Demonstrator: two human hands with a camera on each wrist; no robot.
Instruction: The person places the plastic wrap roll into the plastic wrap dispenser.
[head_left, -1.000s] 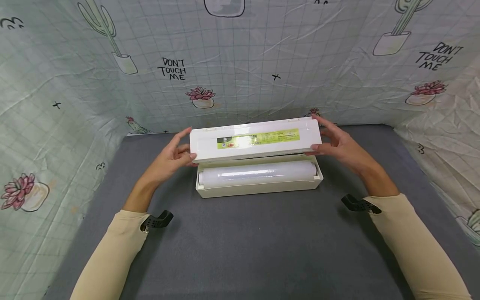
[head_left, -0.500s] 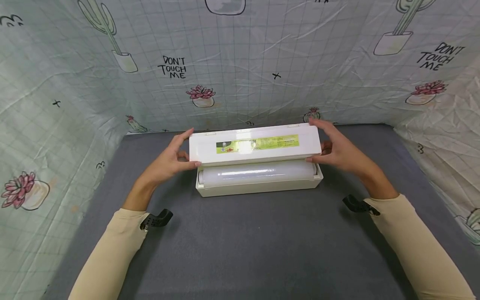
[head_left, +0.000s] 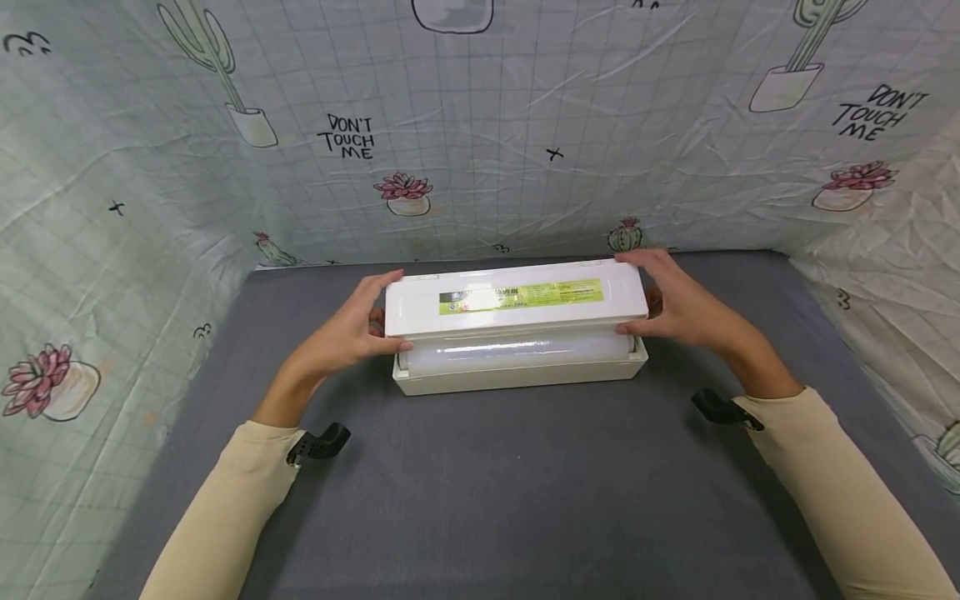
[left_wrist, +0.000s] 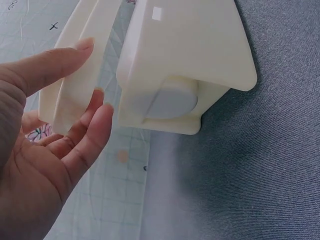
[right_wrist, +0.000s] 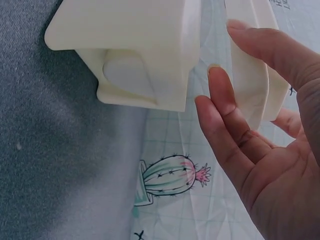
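A white lid (head_left: 416,310) with a green and black label hangs tilted over a long cream cling film box (head_left: 517,377). Inside the box lies a glossy white roll of cling film (head_left: 517,350), its upper part covered by the lid in the head view. My left hand (head_left: 347,327) pinches the lid's left end, thumb at the front edge and fingers behind. At the right end, my right hand (head_left: 686,310) holds it the same way. Both wrist views show a gap between the lid (left_wrist: 75,97) and the box (right_wrist: 130,27), whose end has a cut-out showing the roll's end (left_wrist: 175,101).
The box stands on a dark grey cloth-covered table (head_left: 517,500), near its back edge. A hanging sheet (head_left: 480,108) printed with cacti and lettering closes off the back and sides. A black wrist mount (head_left: 318,442) juts from each sleeve.
The lid has come down and toward me, and now overlaps more of the roll. Both hands have moved with it, keeping their hold on its ends. The box has stayed in place.
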